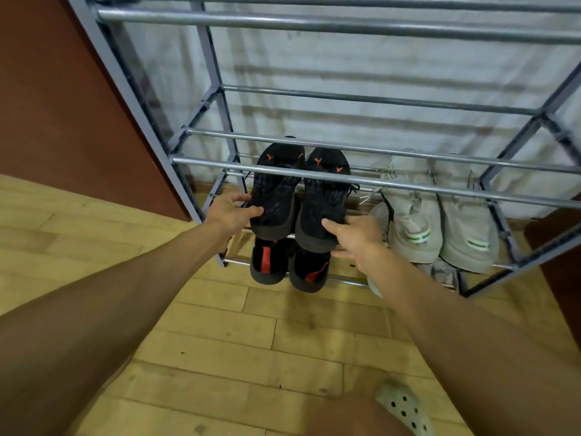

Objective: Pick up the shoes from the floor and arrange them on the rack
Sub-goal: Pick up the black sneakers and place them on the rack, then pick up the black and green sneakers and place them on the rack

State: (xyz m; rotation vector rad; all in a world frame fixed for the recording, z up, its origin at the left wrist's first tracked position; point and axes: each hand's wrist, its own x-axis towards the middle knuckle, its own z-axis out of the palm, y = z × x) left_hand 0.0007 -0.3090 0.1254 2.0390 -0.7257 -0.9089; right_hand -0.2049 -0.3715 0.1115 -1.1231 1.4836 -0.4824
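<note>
A pair of black sneakers with orange marks lies side by side on a lower shelf of the grey metal shoe rack (pixel 345 180), toes pointing inward. My left hand (pixel 231 210) grips the heel of the left black sneaker (pixel 276 196). On the heel of the right black sneaker (pixel 323 202) my right hand (pixel 355 236) is closed. Below them, on the bottom shelf, sits another black pair with red stripes (pixel 284 265). A pale grey pair with green heel tabs (pixel 440 221) rests to the right on the same shelf as the held pair.
The rack stands against a white cloth backing, with a dark red panel (pixel 63 89) to its left. Upper shelf bars cross above the shoes. Wooden floor (pixel 251 341) spreads in front. A white perforated clog (pixel 405 407) is on my foot at the bottom.
</note>
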